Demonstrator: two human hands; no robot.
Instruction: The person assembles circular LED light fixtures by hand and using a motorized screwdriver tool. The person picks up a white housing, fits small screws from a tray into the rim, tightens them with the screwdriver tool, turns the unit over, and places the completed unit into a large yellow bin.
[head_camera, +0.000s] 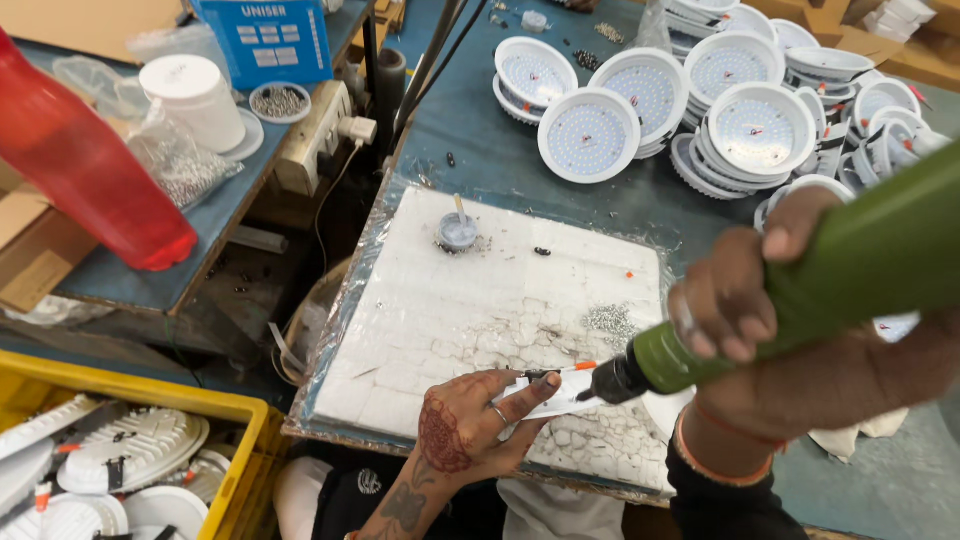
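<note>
With the right hand (735, 300) wrapped around the green electric screwdriver (800, 290) and the left hand (470, 425) pinching a small white part (560, 397) at the near edge of the white foam pad (440, 310), the bit (tip barely seated) could skid onto the fingertips (545, 382).

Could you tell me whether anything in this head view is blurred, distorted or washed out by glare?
In the head view, the green power screwdriver in the right hand looms large and soft; the red bottle is likewise blurred; the left hand and white work board stay sharp; lighting is even, without harsh glare.
</note>
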